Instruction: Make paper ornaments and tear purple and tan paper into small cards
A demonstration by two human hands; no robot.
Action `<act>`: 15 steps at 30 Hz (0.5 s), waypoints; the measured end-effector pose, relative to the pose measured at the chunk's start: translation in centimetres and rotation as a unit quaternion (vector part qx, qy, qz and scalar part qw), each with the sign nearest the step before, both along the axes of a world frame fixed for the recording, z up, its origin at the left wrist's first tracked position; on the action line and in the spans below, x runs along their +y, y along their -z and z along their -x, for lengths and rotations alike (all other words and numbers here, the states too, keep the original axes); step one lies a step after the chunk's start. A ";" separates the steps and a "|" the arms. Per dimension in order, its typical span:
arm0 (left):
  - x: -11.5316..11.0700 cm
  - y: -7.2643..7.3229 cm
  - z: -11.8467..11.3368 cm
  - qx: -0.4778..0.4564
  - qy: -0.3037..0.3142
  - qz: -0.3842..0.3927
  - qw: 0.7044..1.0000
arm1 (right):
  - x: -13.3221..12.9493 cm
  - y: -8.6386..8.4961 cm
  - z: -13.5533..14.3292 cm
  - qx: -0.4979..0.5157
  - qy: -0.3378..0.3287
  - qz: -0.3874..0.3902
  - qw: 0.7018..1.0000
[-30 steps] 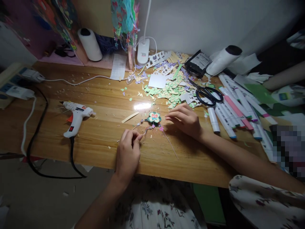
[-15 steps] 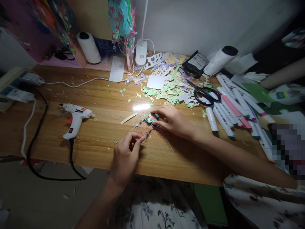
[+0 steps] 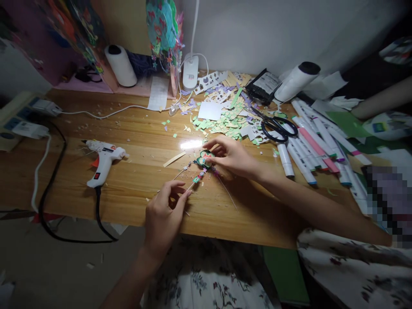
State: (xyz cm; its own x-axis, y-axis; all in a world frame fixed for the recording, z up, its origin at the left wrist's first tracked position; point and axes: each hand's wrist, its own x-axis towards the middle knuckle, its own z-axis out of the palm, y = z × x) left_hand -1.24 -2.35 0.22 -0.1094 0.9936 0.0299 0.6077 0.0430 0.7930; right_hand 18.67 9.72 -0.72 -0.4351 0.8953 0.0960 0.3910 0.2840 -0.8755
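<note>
A small green-edged ornament with a red and cream middle lies on the wooden table. The thumb of my right hand rests on its right side, with the fingers curved over its upper edge. Strings with small charms run from the ornament toward the lower left and lower right. My left hand pinches the end of one string at its fingertips, below a green and red charm. Another string with a pale star charm passes just above my left hand.
A white glue gun lies at the left, its black cable hanging off the edge. Paper scraps are heaped behind my hands. Black-handled scissors and several markers are at the right. A pale paper strip lies left of the ornament.
My left hand has slid down and left along the string, and the green and red charm now shows. My right hand's fingers have lifted slightly and spread from the thumb.
</note>
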 end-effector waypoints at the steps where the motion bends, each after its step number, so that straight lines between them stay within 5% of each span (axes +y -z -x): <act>1: 0.0 0.1 0.0 0.007 0.002 0.008 1.000 | 0.1 0.0 0.0 0.008 -0.001 0.011 1.000; 5: -0.3 0.0 0.5 0.076 0.032 0.046 0.996 | 0.3 -0.9 -0.4 -0.001 -0.014 0.027 1.000; 9: -1.3 -1.6 1.4 0.142 0.059 0.085 0.984 | -1.7 -2.6 -1.8 -0.119 0.014 -0.047 0.992; 15: -1.6 -3.8 1.1 0.222 0.075 -0.012 0.972 | -7.3 -1.9 -2.3 -0.223 0.051 0.005 0.973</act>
